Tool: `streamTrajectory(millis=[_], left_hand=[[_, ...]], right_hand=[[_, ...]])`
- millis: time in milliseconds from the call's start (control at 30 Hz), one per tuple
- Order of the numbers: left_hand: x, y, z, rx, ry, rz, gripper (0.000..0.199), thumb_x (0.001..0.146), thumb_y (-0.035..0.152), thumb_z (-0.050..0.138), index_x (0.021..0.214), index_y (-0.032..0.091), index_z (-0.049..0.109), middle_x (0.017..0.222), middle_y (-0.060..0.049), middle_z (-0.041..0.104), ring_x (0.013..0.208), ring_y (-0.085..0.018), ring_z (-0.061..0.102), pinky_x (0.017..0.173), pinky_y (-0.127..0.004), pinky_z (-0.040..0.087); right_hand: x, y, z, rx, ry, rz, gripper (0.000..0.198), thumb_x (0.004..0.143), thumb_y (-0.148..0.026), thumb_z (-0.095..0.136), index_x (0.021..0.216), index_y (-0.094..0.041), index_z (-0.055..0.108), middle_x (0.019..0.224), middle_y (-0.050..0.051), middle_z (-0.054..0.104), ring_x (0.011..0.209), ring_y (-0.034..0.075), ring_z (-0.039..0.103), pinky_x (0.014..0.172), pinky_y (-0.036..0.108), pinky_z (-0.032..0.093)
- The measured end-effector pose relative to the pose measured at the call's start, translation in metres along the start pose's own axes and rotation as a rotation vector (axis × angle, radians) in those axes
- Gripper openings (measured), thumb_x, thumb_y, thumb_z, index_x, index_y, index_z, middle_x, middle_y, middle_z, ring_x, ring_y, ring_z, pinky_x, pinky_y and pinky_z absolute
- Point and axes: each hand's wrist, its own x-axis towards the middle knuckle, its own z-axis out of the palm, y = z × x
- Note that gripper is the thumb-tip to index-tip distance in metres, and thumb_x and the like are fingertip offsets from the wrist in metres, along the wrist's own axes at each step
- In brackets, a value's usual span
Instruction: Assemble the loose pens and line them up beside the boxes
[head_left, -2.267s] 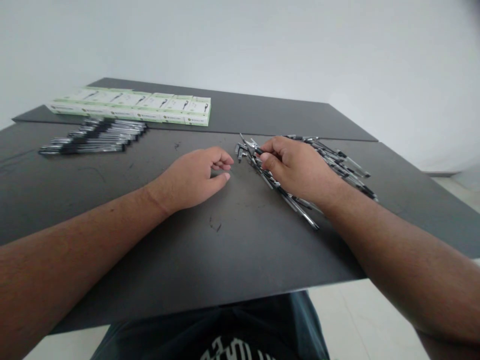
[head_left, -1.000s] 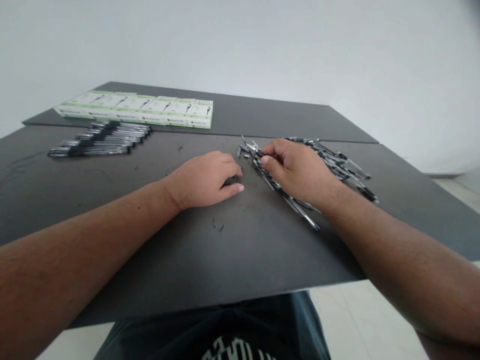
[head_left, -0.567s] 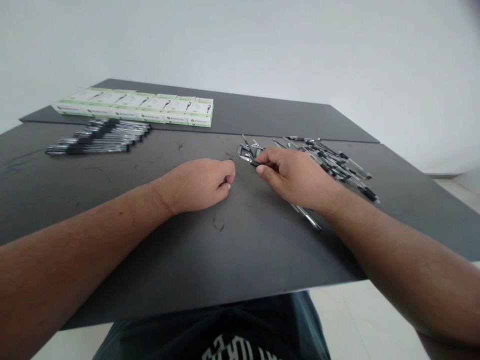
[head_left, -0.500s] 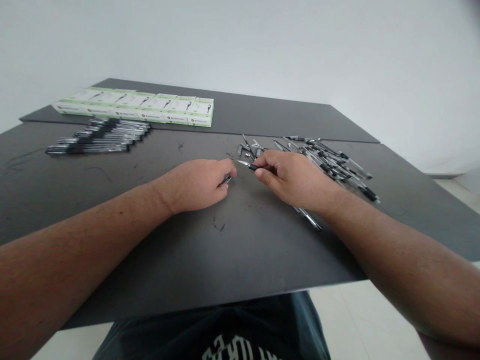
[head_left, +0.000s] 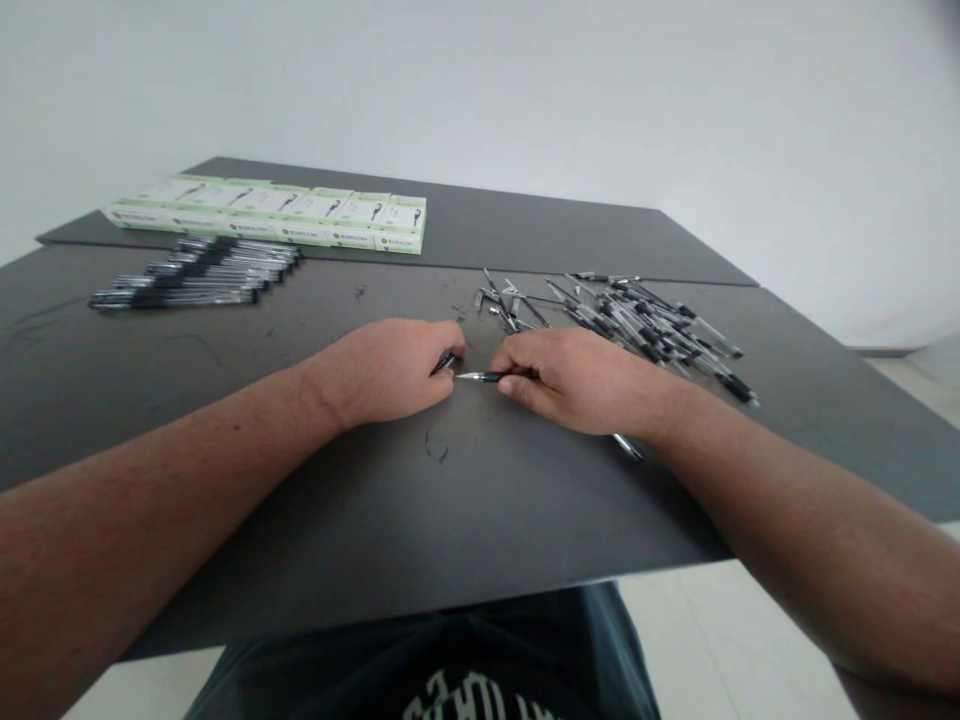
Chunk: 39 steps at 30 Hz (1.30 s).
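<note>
My right hand (head_left: 574,375) pinches an uncapped pen (head_left: 484,377) by its black grip. Its silvery pointed tip faces left, close to the fingertips of my left hand (head_left: 394,370). Between the thumb and forefinger of my left hand is a small dark pen cap (head_left: 445,362), mostly covered by the fingers. Tip and cap are very near each other; I cannot tell whether they touch. Just beyond my right hand lie loose clear caps with clips (head_left: 511,295). The right hand partly hides a pen (head_left: 628,447) on the table beneath it.
A heap of uncapped pens (head_left: 667,330) spreads over the right side of the dark table (head_left: 360,530). At the left lies a row of capped pens (head_left: 199,275). Behind them stands a line of white and green boxes (head_left: 330,215). A wall (head_left: 480,110) rises behind the table.
My right hand has moved nearer and slightly left, bringing the pen tip down towards the left hand. The cap has turned a little in my left fingers.
</note>
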Motion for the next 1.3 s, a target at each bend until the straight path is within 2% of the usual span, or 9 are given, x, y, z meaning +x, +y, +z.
streamTrajectory(millis=[167, 367, 500, 700, 1000, 1300], left_hand=[[-0.001, 0.000, 0.000, 0.035, -0.007, -0.019, 0.042, 0.091, 0.029, 0.060, 0.131, 0.024, 0.073, 0.091, -0.007, 0.084, 0.088, -0.034, 0.081, 0.075, -0.040, 0.052], [-0.001, 0.000, 0.001, 0.012, 0.033, -0.047, 0.049, 0.091, 0.029, 0.059, 0.136, 0.025, 0.077, 0.093, -0.006, 0.086, 0.090, -0.034, 0.082, 0.081, -0.040, 0.056], [-0.001, -0.002, 0.001, -0.027, 0.080, -0.028, 0.041, 0.090, 0.030, 0.059, 0.124, 0.027, 0.082, 0.099, -0.006, 0.088, 0.096, -0.032, 0.083, 0.085, -0.039, 0.058], [0.001, -0.006, 0.002, -0.125, 0.113, -0.045, 0.041, 0.087, 0.029, 0.060, 0.125, 0.023, 0.073, 0.084, -0.002, 0.079, 0.072, -0.025, 0.072, 0.069, -0.036, 0.048], [0.002, -0.012, 0.007, -0.280, 0.199, -0.014, 0.030, 0.088, 0.033, 0.061, 0.116, 0.023, 0.066, 0.084, -0.001, 0.074, 0.072, -0.023, 0.068, 0.073, -0.036, 0.048], [0.004, -0.017, 0.007, -0.371, 0.257, -0.027, 0.017, 0.091, 0.039, 0.064, 0.097, 0.024, 0.071, 0.085, -0.002, 0.077, 0.078, -0.023, 0.070, 0.078, -0.036, 0.050]], right_hand=[[0.000, -0.002, -0.002, -0.010, -0.011, -0.005, 0.020, 0.109, -0.027, 0.065, 0.119, -0.021, 0.080, 0.108, 0.008, 0.084, 0.097, 0.025, 0.072, 0.086, 0.035, 0.046], [0.000, -0.003, -0.002, -0.019, -0.007, -0.022, 0.019, 0.109, -0.027, 0.065, 0.119, -0.022, 0.080, 0.107, 0.008, 0.084, 0.097, 0.025, 0.072, 0.087, 0.035, 0.047], [-0.001, -0.002, -0.001, -0.016, -0.004, -0.026, 0.020, 0.109, -0.027, 0.065, 0.120, -0.021, 0.080, 0.109, 0.009, 0.085, 0.098, 0.025, 0.073, 0.088, 0.035, 0.047], [0.000, -0.001, -0.001, -0.014, 0.004, -0.048, 0.019, 0.109, -0.026, 0.065, 0.119, -0.019, 0.080, 0.108, 0.009, 0.085, 0.097, 0.024, 0.073, 0.087, 0.034, 0.047], [0.000, 0.001, -0.002, -0.034, 0.016, -0.039, 0.022, 0.110, -0.026, 0.063, 0.120, -0.018, 0.081, 0.109, 0.011, 0.085, 0.099, 0.026, 0.074, 0.088, 0.036, 0.048], [-0.001, 0.004, -0.002, -0.074, 0.102, 0.015, 0.025, 0.109, -0.025, 0.063, 0.123, -0.020, 0.084, 0.109, 0.009, 0.087, 0.093, 0.024, 0.076, 0.083, 0.034, 0.048]])
